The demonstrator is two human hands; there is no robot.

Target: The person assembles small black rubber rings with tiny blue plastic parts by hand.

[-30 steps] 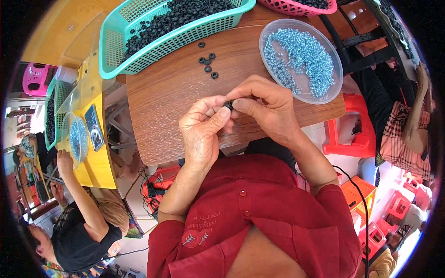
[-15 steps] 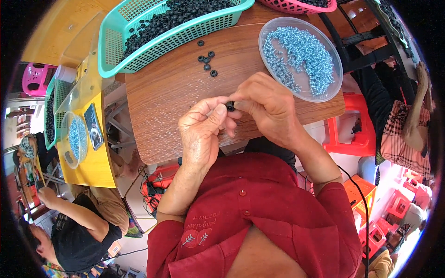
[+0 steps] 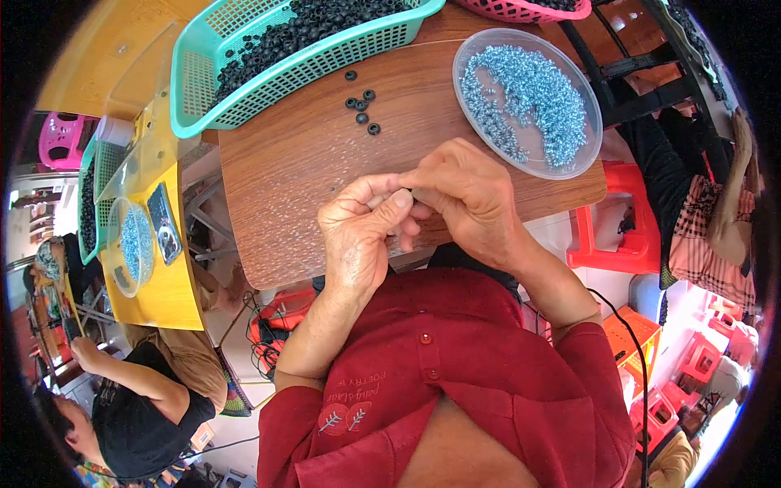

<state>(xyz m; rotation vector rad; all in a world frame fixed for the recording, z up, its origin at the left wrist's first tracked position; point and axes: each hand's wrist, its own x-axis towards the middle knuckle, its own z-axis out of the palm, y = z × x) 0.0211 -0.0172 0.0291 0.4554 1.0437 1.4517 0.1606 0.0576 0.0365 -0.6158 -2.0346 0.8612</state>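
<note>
Over the near part of the brown wood-grain table (image 3: 285,187), my left hand (image 3: 362,224) and my right hand (image 3: 468,203) meet, fingertips pinched together. Between them is a small round black part, now almost wholly covered by the fingers; only a dark sliver shows. Both hands are closed on it. Beyond the hands lie several loose black ring-like parts (image 3: 362,119) on the tabletop. A round clear plastic tub (image 3: 598,134) stands to the right of them, holding many tiny shiny light-blue pieces (image 3: 561,102).
A turquoise basket (image 3: 191,89) full of black parts stands at the far left, a pink basket (image 3: 529,11) at the far right. Beside the table are a yellow table (image 3: 175,301), a red stool (image 3: 622,240) and a black cable (image 3: 643,382). Other people sit left and right.
The black part, plainly visible before, is now mostly hidden by my fingers. My right hand has shifted slightly left and its fingers have curled over the part.
</note>
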